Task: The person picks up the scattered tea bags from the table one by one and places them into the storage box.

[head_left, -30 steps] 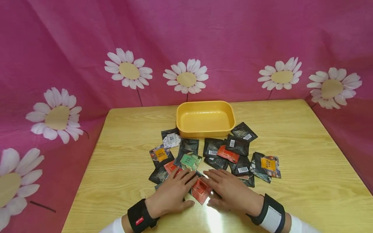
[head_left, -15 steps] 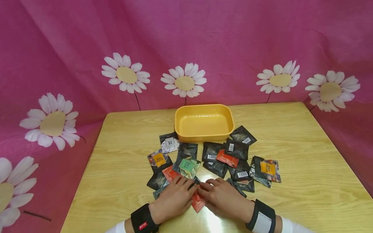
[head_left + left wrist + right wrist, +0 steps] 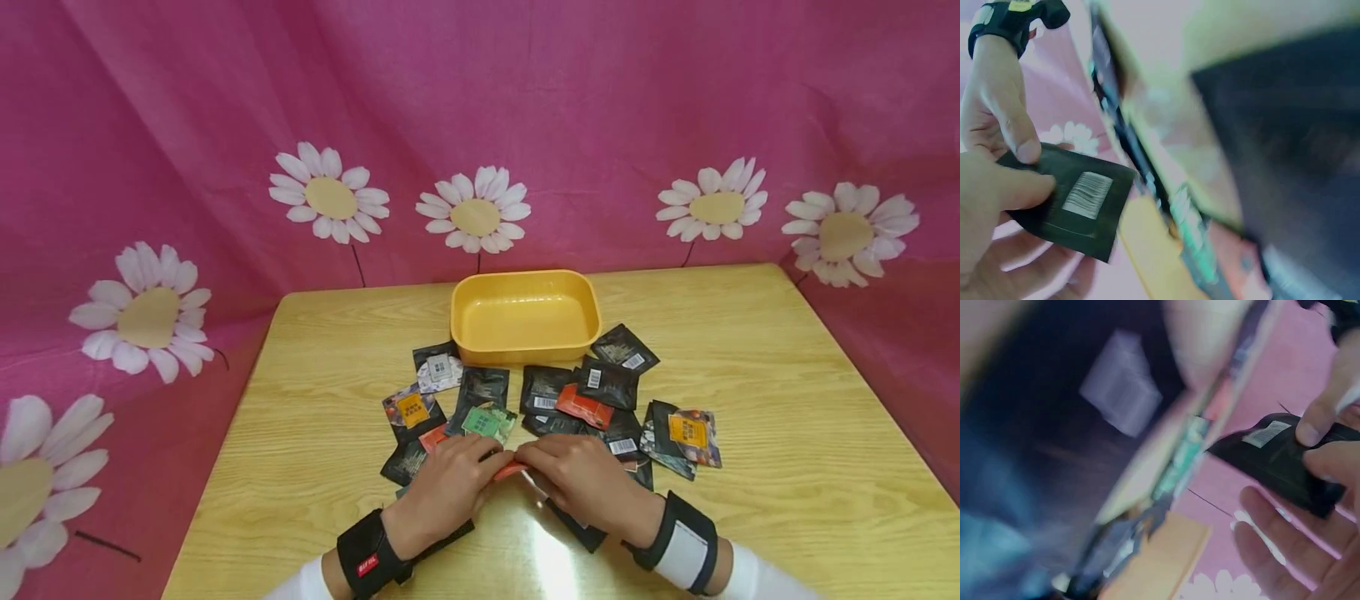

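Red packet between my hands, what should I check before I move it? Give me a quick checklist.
1. Left hand grip on the red packet: ok, thumb and fingers pinch it.
2. Right hand grip: ok, it pinches the packet too.
3. Packet off the table: ok, the wrist views show it held above.
4. Red front readable: not ok, only a red sliver shows in the head view.
5. Seal unbroken: cannot tell, fingers cover part of it.
6. Loose packets apart: not ok, a black packet overlaps another red one.

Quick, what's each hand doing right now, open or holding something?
Left hand: closed, pinching a packet with a barcode.
Right hand: closed, pinching that same packet.
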Motion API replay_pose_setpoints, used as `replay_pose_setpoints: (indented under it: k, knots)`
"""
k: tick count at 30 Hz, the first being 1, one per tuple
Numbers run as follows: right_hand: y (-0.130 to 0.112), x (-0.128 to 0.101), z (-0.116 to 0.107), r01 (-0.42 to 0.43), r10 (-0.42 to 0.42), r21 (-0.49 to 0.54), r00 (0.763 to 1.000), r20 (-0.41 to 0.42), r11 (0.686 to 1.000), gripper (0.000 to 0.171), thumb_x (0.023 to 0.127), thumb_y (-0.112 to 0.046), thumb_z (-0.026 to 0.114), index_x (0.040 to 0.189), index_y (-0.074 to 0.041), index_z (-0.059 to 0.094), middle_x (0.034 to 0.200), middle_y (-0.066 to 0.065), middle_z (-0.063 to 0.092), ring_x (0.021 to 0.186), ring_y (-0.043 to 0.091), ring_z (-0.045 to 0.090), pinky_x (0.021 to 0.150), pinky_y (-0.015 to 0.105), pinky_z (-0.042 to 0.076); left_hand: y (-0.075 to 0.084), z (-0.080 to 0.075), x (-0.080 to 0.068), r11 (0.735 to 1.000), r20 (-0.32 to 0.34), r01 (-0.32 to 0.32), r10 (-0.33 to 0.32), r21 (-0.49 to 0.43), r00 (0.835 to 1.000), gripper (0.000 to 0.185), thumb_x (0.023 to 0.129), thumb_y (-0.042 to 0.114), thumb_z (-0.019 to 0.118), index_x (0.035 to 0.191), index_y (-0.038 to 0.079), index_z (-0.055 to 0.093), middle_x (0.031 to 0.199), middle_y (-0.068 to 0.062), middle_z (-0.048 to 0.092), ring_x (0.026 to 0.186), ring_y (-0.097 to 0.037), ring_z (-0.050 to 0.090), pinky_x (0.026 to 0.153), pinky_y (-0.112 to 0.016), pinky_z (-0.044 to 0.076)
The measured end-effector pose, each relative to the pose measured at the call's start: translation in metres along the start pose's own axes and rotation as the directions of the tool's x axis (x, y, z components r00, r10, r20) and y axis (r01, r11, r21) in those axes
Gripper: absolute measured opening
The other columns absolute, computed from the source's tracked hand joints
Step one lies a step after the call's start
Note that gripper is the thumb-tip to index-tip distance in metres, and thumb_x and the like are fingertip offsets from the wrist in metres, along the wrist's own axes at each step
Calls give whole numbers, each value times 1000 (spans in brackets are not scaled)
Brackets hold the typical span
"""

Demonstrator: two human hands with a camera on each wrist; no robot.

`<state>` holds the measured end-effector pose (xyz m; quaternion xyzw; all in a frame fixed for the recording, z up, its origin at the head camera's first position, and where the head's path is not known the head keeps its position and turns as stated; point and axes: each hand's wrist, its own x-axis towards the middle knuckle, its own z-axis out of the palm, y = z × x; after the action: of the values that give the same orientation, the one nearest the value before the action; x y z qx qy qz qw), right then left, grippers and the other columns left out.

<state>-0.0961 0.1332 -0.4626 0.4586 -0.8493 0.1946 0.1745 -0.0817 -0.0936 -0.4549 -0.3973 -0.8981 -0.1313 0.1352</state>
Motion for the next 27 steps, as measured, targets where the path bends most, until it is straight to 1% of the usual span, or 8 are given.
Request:
replay_pose_setpoints:
  k: [2,5,10,13,15,19,22,27]
  knots:
    - [7,10,-8,-28,28,12,999,-18,1000,28,83,-6,74,108,-17,69,84,-8,68,71,8,63,57,27,51,-6,-7,8,1000,-74,-9,7,-25,997,22,92,17,70,114,14,73,103,2,70,94,-13,67,79,-32,54]
    - [20,29,-19,-29,27,-47,999,-38,998,32,84,-2,71,113,-15,68,84,-6,69,70,9,64,55,28,50,-19,-17,24,1000,-152,-14,11,-19,988,20,94,13,67,113,13,73,103,0,73,92,-15,70,75,-31,56]
    - [49,64,-29,-26,18,-158,998,-52,987,37,87,-1,67,122,-11,67,101,2,73,86,18,69,67,36,57,-49,-27,61,997,-177,26,-12,78,984,24,93,8,65,115,12,72,102,-1,73,86,-17,70,68,-34,56]
    - [73,84,-25,-50,43,-177,998,-45,983,31,89,-3,67,119,-9,68,102,4,73,86,20,70,70,37,57,-72,-25,84,988,-147,76,-56,131,988,26,93,10,65,118,13,71,105,0,73,86,-18,70,65,-35,56]
    - [88,96,-19,-77,72,-185,997,-31,980,28,90,-3,67,117,-9,68,100,4,74,83,21,70,67,37,57,-87,-21,98,981,-102,104,-88,162,991,27,94,12,64,120,14,71,109,-1,73,87,-19,70,66,-36,56]
    - [115,117,-5,-146,156,-242,987,22,959,24,91,-4,65,113,-12,70,93,4,73,72,23,68,58,38,55,-116,-9,123,965,-18,160,-160,206,987,23,97,13,61,118,16,70,98,0,72,76,-20,67,60,-35,54]
    - [130,128,6,-187,216,-295,974,67,937,20,92,-3,62,108,-13,71,83,5,71,64,25,65,52,41,52,-134,2,136,954,39,186,-201,236,979,22,98,12,58,115,17,71,88,-1,70,71,-21,65,59,-36,53]
    - [147,139,23,-235,288,-341,951,111,910,12,93,-5,62,96,-13,71,73,7,67,64,30,64,53,46,52,-154,17,149,946,112,209,-242,246,964,26,98,9,57,116,19,72,96,-2,73,78,-22,67,66,-38,55]
